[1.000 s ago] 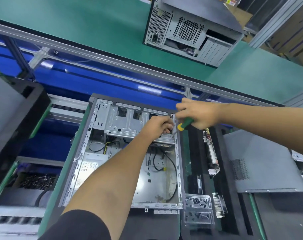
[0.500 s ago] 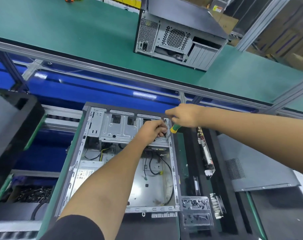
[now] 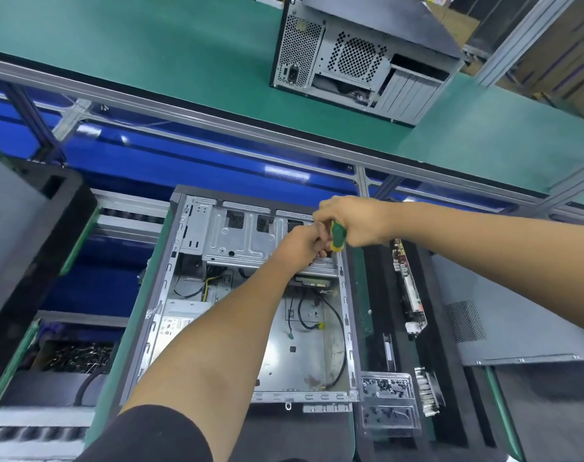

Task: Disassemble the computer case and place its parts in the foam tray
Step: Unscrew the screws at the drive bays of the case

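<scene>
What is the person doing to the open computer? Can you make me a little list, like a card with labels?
Working on: open computer case, lying on its side
Right hand: grips a green and yellow screwdriver
Left hand: fingers curled at the metal drive cage, right beside the screwdriver tip; what they pinch is hidden
Inside the case: black cables, a power supply with a white label
Foam tray: to the right, holding a circuit board
Farther back: another computer case on the green table
</scene>
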### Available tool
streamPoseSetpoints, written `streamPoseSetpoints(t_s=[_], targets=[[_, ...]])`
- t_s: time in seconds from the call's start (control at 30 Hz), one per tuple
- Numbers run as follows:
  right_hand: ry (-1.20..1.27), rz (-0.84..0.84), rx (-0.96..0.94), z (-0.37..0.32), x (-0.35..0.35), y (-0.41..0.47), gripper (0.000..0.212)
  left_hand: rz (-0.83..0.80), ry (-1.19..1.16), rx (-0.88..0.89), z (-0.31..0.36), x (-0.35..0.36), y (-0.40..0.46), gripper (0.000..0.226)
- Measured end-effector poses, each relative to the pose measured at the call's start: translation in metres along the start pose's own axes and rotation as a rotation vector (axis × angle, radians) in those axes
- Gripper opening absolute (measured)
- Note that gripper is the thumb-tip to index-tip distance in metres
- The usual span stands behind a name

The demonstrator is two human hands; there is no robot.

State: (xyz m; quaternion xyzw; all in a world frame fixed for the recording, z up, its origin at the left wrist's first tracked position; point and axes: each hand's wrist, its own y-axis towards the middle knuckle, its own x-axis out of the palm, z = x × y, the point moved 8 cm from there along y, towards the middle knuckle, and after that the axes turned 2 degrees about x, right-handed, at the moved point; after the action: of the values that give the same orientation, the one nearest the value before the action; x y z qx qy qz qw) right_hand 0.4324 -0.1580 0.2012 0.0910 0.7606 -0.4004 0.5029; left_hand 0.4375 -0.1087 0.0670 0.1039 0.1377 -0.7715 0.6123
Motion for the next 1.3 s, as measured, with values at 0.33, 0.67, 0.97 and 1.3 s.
streamPoseSetpoints(t_s=[0.33,0.67,0.97,1.3], targets=[[-0.005,0.079,0.247,0.04,-0.012,-0.024,0.015,-0.012,0.01,0.125,0.008,0.002,-0.001,0.023],[-0.127,0.257,0.277,0.039,-0.018,-0.035,0.016,-0.023,-0.075,0.138,0.013,0.001,-0.006,0.023],[-0.077,0.302,0.316,0.04,-0.018,-0.047,0.02,-0.051,-0.071,0.147,0.013,0.003,-0.007,0.031],[-0.049,0.376,0.361,0.043,-0.027,-0.069,0.017,-0.114,0.104,0.202,0.014,0.008,-0.007,0.014]])
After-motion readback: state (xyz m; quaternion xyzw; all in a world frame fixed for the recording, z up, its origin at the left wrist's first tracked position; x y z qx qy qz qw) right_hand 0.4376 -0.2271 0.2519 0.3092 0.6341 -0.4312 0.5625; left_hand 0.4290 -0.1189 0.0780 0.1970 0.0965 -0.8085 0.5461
